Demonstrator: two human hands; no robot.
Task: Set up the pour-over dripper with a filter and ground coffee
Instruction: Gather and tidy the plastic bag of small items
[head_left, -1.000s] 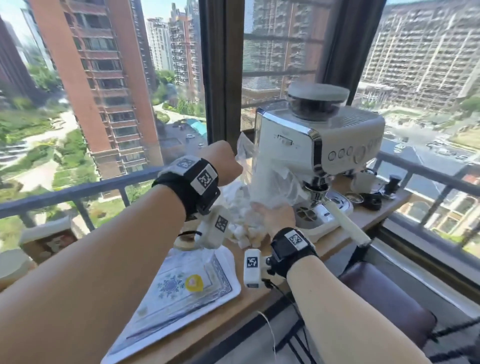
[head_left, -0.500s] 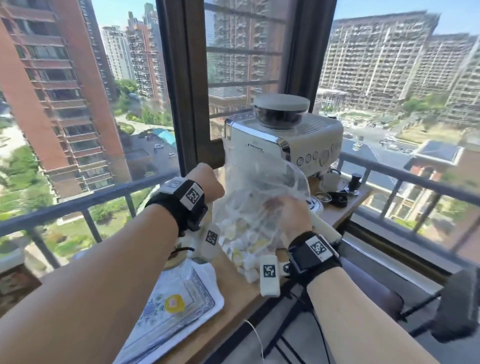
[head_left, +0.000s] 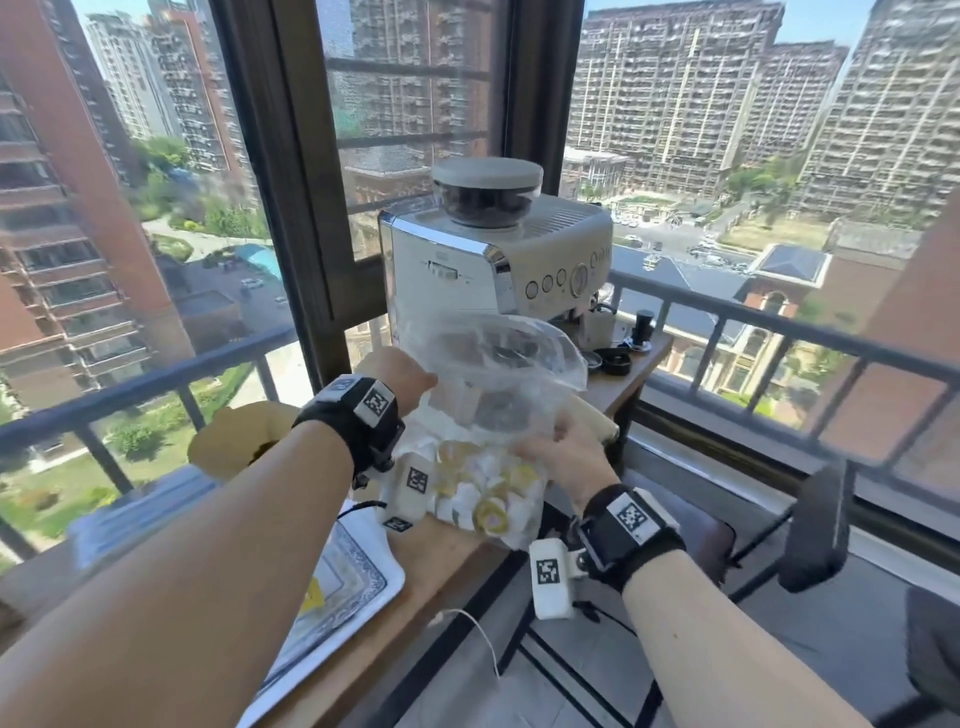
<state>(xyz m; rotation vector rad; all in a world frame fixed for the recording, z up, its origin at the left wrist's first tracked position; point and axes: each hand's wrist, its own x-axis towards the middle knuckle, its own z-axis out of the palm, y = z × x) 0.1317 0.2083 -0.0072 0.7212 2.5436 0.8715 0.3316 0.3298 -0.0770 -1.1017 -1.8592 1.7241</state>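
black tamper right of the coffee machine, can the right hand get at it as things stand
Probably not yet: the right hand has its grip on the clear bag. The tamper stands uncovered beyond it, so after letting go the way looks free.

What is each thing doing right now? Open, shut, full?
bag, held, mouth looks open, packets inside
left hand, grips bag
right hand, pinches bag
hopper, lidded, part full
tamper, upright
tray, lying flat
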